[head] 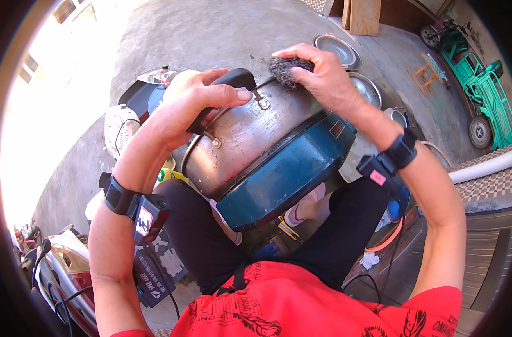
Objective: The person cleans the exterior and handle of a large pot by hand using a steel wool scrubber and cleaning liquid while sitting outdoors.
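My left hand [209,94] is closed round the black side handle [239,78] of a large metal pot [256,126], its thumb lying along the handle. The pot is tilted on its side, its wall scuffed and spotted, the handle bracket riveted on. A blue octagonal appliance body [285,168] with a small label is against the pot's lower side, between my knees. In my right hand [319,69] is a dark wire scouring pad [287,71], pressed at the pot's rim. The inside of the pot is hidden.
Metal basins [336,50] stand beyond my right hand. A glass lid [161,76] and a white ribbed appliance [121,126] are at the left. Between my feet lies a yellow utility knife [288,229]. A green three-wheeled vehicle [483,88] is parked far right; a dark printed box [154,278] sits lower left.
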Tool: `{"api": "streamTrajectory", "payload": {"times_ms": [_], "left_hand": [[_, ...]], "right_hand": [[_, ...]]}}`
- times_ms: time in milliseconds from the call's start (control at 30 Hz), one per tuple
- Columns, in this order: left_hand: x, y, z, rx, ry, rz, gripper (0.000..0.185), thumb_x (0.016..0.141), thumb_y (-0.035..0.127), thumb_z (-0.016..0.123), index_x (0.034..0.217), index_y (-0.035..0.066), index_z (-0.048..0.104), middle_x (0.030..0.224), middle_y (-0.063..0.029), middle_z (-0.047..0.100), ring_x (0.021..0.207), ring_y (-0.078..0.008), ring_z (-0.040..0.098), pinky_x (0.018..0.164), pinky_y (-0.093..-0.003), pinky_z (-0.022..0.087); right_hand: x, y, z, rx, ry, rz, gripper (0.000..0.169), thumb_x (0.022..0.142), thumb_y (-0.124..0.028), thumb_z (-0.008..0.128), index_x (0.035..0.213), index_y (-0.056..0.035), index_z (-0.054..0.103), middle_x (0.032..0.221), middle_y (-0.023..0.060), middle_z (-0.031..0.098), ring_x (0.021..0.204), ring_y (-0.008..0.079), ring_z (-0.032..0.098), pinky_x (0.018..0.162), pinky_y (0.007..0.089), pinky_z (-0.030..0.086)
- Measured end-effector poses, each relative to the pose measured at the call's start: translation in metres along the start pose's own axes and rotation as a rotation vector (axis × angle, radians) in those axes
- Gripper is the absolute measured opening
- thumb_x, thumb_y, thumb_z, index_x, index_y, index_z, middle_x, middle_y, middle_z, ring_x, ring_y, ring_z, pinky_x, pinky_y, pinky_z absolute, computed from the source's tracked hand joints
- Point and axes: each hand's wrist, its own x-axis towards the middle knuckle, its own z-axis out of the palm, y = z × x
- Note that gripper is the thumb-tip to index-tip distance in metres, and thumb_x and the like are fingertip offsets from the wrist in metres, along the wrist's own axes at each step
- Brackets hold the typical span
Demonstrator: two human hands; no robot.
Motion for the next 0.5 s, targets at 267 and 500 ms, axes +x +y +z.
{"api": "streamTrajectory", "payload": {"times_ms": [267,500], "left_hand": [[0.011,-0.002,0.005,0.008,0.006,-0.032,0.058,0.077,0.03,0.078,0.117,-0.007,0.058,0.096,-0.008,0.061,0.081,-0.0104,0.055,0.071,-0.024,0.043],[0.005,-0.008,-0.003,0.021,0.044,-0.009,0.042,0.08,0.031,0.075,0.105,0.001,0.061,0.083,-0.0001,0.054,0.069,-0.0054,0.048,0.06,-0.0205,0.036]], "right_hand": [[-0.045,-0.072,0.061,-0.596,0.12,-0.344,0.019,0.075,-0.009,0.06,0.091,-0.001,0.066,0.091,0.0111,0.061,0.089,0.0271,0.057,0.078,0.0348,0.051],[-0.047,-0.067,0.059,-0.595,0.16,-0.47,0.017,0.075,-0.009,0.06,0.087,-0.0005,0.067,0.089,0.01,0.062,0.091,0.0264,0.059,0.075,0.0349,0.05]]}}
